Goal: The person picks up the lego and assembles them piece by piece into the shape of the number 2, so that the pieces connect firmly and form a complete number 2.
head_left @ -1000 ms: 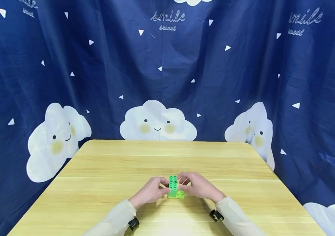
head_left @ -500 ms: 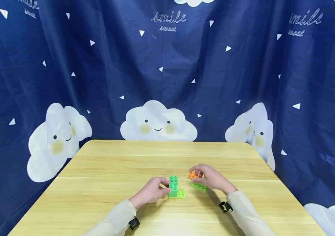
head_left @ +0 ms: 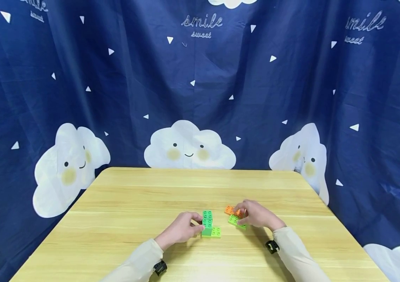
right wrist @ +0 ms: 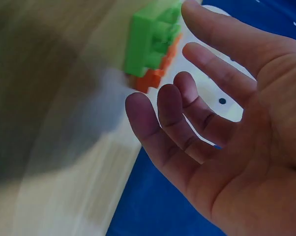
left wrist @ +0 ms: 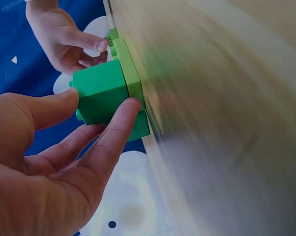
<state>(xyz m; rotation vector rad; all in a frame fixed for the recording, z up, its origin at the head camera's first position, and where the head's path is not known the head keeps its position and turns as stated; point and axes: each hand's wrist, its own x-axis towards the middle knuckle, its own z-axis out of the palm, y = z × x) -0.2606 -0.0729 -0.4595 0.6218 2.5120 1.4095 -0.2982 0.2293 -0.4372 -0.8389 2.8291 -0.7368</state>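
Observation:
A small stack of green toy building bricks (head_left: 207,225) stands on a flat lime base brick (head_left: 216,232) at the table's middle. My left hand (head_left: 181,228) holds the stack from its left side. In the left wrist view the thumb (left wrist: 57,105) lies at the studded top of the green brick (left wrist: 100,91), and a fingertip touches the lime base's edge. To the right, my right hand (head_left: 257,215) hovers with loosely bent fingers over a lime brick (head_left: 234,220). An orange brick (head_left: 230,210) lies just behind it, partly covered by the fingers. The right palm holds nothing.
The light wooden table (head_left: 133,196) extends around the bricks on all sides. A dark blue curtain (head_left: 192,98) with white clouds hangs behind and beside it. Each wrist wears a black strap (head_left: 160,268).
My right hand has left the green stack and moved right to the lime and orange bricks, uncovering them, then drawn slightly back towards me. The left hand stays on the stack.

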